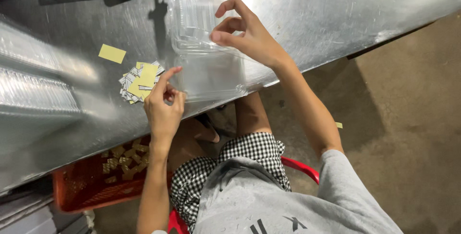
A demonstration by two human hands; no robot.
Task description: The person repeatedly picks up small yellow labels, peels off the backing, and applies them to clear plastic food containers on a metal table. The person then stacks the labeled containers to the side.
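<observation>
I see my right hand with fingers curled, fingertips resting on the hinge edge of an open clear plastic clamshell box lying on the shiny metal table. My left hand pinches something small I cannot make out, thumb against forefinger, just beside the box's near corner. A heap of yellow and white paper labels sits just left of those fingertips; bare metal beyond.

top: grey short-sleeved T-shirt, dark markings | shorts: black-and-white checked | hands and forearms: bare
</observation>
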